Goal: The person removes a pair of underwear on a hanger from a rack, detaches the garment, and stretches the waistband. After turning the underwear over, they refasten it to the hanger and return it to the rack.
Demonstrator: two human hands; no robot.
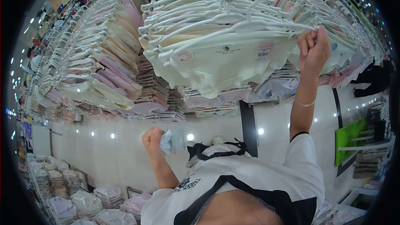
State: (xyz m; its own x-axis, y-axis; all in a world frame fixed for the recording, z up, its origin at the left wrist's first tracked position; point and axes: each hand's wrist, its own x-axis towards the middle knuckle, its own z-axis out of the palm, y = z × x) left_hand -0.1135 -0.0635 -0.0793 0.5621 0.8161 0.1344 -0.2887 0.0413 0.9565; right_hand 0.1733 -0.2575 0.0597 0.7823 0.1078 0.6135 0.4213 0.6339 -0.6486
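My right hand [314, 50] is raised to the rack, its fingers pinched on the right end of a white plastic hanger [250, 26]. From this front hanger hangs a pair of pale mint-green underpants [216, 60], with a round sticker and a pink barcode tag on it. Lower on the left, my left hand [152, 139] is closed in a fist in front of my body. A crumpled light-blue piece [166, 142], thin like cloth or plastic film, sticks out of it; its exact kind is not clear.
Rows of hung pastel underwear [112, 58] flank the front row on both sides. Folded packs [87, 202] lie in stacks at lower left. A green panel [348, 139] and shelving stand at right. Another person in dark clothes [371, 79] is in the far-right aisle.
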